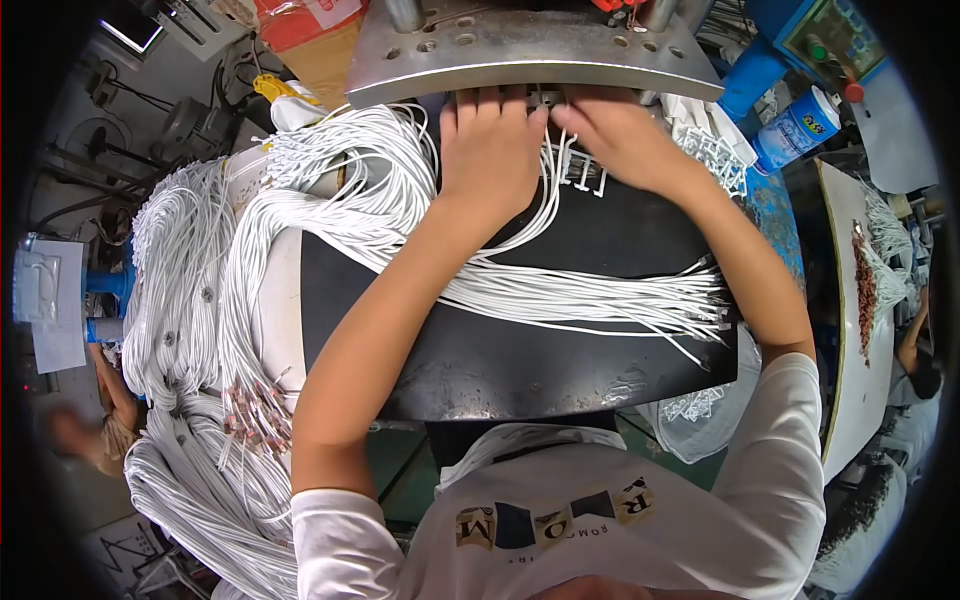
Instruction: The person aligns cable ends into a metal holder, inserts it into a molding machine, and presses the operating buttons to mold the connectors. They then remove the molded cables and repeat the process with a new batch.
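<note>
My left hand (490, 150) reaches forward to the metal press plate (540, 75), fingers stretched out and fingertips hidden beneath its edge. Its thumb is beside a few white cables (549, 200) that run up between my hands. My right hand (625, 140) is angled in from the right, its thumb close to the cable ends. Most of its fingers are hidden under the plate, so I cannot tell their grip. A small white plastic frame (583, 172) lies just below my hands. A bundle of white cables (590, 300) with metal ends crosses the black work surface (480, 385).
More white cable bundles (180, 280) hang at the left. White moulded pieces (710, 155) are piled at the right, near a blue-and-white can (797, 130). A clear bag (700, 420) holds similar pieces. Another person (115, 400) is at the far left; a side table (850, 300) stands right.
</note>
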The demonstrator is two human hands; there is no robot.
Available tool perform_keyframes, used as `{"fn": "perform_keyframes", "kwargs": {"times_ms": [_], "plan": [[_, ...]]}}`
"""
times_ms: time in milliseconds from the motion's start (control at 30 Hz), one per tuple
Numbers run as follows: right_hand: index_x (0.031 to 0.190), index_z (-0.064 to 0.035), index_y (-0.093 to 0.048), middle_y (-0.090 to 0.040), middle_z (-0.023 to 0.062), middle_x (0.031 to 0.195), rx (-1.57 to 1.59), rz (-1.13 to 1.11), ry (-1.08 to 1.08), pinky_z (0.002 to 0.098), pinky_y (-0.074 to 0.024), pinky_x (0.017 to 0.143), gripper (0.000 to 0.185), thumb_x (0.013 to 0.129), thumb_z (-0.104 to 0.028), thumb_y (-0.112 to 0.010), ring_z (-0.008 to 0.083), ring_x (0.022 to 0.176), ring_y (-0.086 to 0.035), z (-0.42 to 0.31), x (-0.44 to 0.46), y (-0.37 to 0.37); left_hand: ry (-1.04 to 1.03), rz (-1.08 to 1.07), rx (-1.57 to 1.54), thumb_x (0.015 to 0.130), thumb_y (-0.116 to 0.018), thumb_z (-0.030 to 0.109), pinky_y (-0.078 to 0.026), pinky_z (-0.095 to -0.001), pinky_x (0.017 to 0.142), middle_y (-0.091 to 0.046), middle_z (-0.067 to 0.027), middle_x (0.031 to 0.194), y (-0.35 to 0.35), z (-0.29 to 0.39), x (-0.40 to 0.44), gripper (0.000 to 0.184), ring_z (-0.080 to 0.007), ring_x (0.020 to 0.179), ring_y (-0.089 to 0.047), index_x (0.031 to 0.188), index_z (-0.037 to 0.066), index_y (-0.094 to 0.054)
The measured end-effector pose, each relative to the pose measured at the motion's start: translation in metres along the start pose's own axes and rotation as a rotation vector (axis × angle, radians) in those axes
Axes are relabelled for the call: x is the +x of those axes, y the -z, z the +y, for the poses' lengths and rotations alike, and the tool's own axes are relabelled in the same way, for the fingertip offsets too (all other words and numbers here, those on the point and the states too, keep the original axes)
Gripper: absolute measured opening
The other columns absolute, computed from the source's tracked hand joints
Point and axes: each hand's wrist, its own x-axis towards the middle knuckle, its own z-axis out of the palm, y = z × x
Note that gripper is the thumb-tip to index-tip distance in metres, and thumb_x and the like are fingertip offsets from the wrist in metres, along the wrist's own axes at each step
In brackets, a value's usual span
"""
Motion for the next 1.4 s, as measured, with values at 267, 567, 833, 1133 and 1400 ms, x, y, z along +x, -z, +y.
{"fn": "perform_keyframes", "kwargs": {"times_ms": [267,567,833,1133,1400], "plan": [[0.136,-0.005,-0.062,-0.072,0.0208,0.114,-0.101,0.064,0.083,0.0525,-0.0452,0.102,0.041,0.109,-0.034,-0.054,0.0434,0.113,-0.063,-0.021,0.008,-0.003,-0.008,-0.018,0.018,0.105,-0.055,0.035,-0.034,-0.0651,0.116,-0.059,-0.0188,0.143,-0.009,-0.017,0.004,0.046,-0.0439,0.137,-0.051,0.141,0.007,-0.061],[0.14,-0.002,-0.058,-0.061,0.0203,0.141,-0.012,-0.043,-0.018,0.0496,-0.0421,0.113,0.041,0.103,-0.02,-0.062,0.0388,0.133,-0.055,-0.035,-0.024,0.02,0.004,-0.192,-0.335,0.101,-0.065,0.024,-0.041,-0.0494,0.116,-0.055,-0.0268,0.142,0.047,0.001,-0.015,0.049,-0.0484,0.136,-0.05,0.141,-0.002,-0.055],[0.15,-0.0031,-0.052,-0.046,0.0175,0.161,0.096,-0.383,-0.102,0.0563,-0.0275,0.124,0.067,0.089,-0.017,-0.076,0.0366,0.152,-0.04,-0.123,-0.18,0.107,-0.239,-0.821,-0.524,0.094,-0.072,0.016,-0.03,-0.0538,0.125,-0.043,-0.0192,0.16,0.188,0.011,-0.132,0.066,-0.041,0.153,-0.035,0.155,0.006,-0.048],[0.152,-0.009,-0.053,-0.039,0.0146,0.167,-0.134,-0.365,-0.265,0.0579,-0.0222,0.125,0.092,0.063,0.009,-0.067,0.0346,0.156,-0.033,-0.146,-0.229,0.092,-0.33,-0.867,-0.146,0.074,-0.065,-0.005,-0.028,-0.0544,0.127,-0.04,-0.0082,0.166,0.198,0.003,-0.177,0.09,-0.0374,0.154,-0.035,0.159,0.018,-0.048],[0.149,-0.0065,-0.056,-0.04,0.0148,0.166,-0.135,-0.355,-0.253,0.0581,-0.0225,0.125,0.088,0.063,0.01,-0.066,0.0358,0.156,-0.034,-0.148,-0.227,0.093,-0.316,-0.849,-0.165,0.075,-0.068,-0.002,-0.027,-0.0531,0.127,-0.039,-0.0078,0.167,0.2,0.001,-0.179,0.092,-0.0362,0.155,-0.034,0.161,0.02,-0.044]]}}
